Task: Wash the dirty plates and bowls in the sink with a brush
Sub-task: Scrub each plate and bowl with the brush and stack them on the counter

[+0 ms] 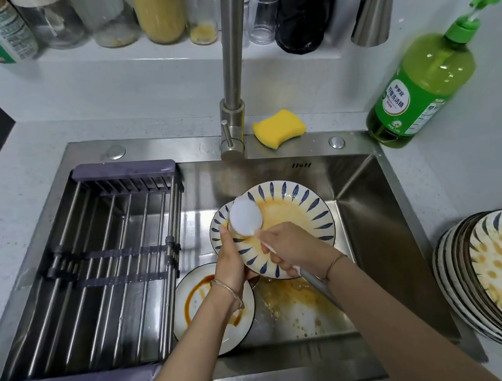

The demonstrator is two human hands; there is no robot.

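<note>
Gripping the blue-leaf plate (pixel 300 213) by its 7 o'clock rim, my left hand (pixel 231 262) holds it tilted in the sink (pixel 384 239). My right hand (pixel 291 247) clamps the brush (pixel 246 216) handle, white head at the plate's 10 o'clock edge (orange sauce everywhere). Another dirty plate (pixel 194 317) lies at the basin's 7 o'clock, and a dirty stack (pixel 494 275) sits on the worktop (pixel 18 210) at 3 o'clock.

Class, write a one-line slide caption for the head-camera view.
Left hand holds a sauce-stained plate tilted over the sink while the right hand holds a white brush to it.
</note>
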